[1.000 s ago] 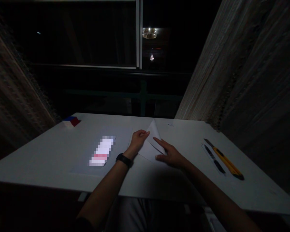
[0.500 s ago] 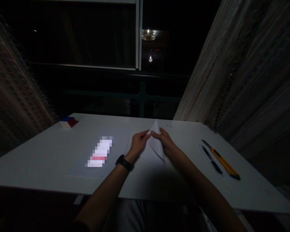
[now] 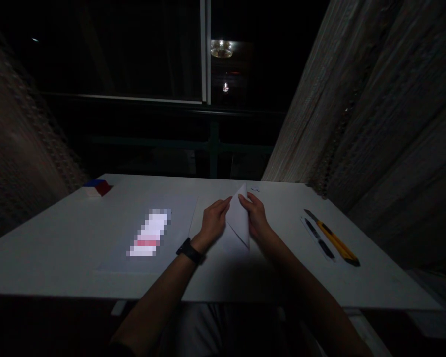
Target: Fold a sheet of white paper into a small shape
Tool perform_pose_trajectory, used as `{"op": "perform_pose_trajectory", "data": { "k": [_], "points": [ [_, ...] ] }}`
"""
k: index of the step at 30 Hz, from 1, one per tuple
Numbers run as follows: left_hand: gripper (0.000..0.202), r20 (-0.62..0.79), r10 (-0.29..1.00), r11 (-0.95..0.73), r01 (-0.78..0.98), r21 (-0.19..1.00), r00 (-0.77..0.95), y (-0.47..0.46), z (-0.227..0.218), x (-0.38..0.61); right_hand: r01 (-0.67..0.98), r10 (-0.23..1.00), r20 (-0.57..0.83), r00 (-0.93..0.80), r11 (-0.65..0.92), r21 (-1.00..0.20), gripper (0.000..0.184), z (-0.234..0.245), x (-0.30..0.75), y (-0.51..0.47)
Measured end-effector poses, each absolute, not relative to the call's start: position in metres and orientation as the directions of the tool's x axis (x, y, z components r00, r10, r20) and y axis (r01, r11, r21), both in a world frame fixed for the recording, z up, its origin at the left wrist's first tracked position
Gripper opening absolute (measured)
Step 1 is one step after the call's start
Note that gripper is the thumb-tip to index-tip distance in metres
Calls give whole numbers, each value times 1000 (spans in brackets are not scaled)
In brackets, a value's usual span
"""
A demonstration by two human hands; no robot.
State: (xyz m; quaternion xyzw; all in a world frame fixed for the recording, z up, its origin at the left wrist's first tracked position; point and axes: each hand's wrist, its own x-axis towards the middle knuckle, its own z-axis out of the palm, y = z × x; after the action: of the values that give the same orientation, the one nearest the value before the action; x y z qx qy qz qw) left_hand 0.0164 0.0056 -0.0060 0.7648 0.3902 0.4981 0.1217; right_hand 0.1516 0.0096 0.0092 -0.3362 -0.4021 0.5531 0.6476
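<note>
A white sheet of paper (image 3: 238, 217), folded to a point at its far end, is held up over the table between my two hands. My right hand (image 3: 257, 214) grips its right edge, thumb on the near face and fingers behind. On the other side, my left hand (image 3: 214, 218) has its fingertips closed at the paper's left edge; part of its grip is hidden. A slanting fold edge runs down the lower part of the paper. A black watch (image 3: 190, 251) is on my left wrist.
A lit, pixelated rectangle (image 3: 149, 233) lies on a flat pale sheet (image 3: 184, 208) at left. A blue, red and white block (image 3: 98, 188) stands at the far left corner. Rightward lie a black pen (image 3: 319, 239) and a yellow utility knife (image 3: 336, 240). Small scraps (image 3: 255, 189) lie beyond my hands.
The paper has turned a little and looks narrower. My left thumb has come off its near face towards the left edge. The view has shifted slightly right.
</note>
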Motion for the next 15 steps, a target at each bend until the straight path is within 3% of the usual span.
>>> {"op": "perform_pose_trajectory", "data": {
  "k": [5,15],
  "points": [
    [34,682,716,-665,444,600,152,4,-8,21,-413,978,152,143,199,-889,45,10,152,10],
    [31,611,790,-594,317,739,55,-2,-2,25,-380,977,183,111,212,-900,48,15,155,8]
  ]
}}
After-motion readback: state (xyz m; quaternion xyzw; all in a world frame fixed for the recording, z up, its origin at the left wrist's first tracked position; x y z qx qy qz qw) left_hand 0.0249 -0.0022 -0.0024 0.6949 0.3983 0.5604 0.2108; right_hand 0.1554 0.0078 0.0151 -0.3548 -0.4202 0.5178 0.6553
